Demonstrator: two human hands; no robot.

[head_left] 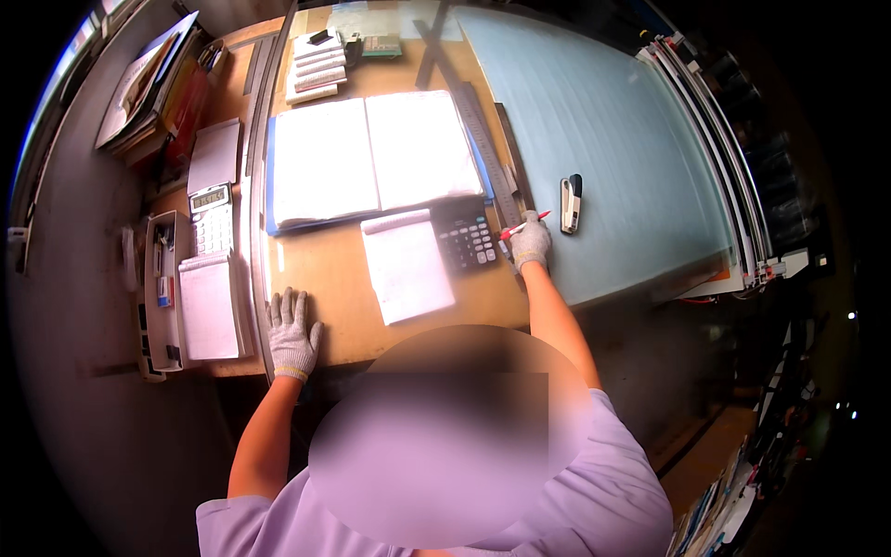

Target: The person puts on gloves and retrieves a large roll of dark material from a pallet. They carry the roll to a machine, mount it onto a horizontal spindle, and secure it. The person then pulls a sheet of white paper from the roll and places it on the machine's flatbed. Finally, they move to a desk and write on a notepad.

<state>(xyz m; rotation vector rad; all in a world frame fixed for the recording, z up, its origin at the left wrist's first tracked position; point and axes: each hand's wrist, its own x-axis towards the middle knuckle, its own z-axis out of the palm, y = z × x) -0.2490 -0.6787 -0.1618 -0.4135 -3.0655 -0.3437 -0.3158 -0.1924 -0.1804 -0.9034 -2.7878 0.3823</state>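
My left hand (293, 336), in a pale work glove, lies flat with fingers spread on the wooden desk near its front edge. On the right, my gloved right hand (532, 242) is closed around a red and white pen (525, 225), beside the long rulers. Just left of that hand sits a dark calculator (467, 243). Between my hands lies a white notepad (406, 266). Behind it a large blue binder (375, 153) is spread open on white pages. A black and cream stapler (571, 204) stands to the right of my right hand.
A metal ruler (487, 153) runs along the desk beside a glass-like blue-green surface (603, 121). At the left are a white calculator (213, 218), a stack of notepads (213, 306) and a narrow box (168, 288) of pens. Several stacked booklets (317, 70) stand at the back.
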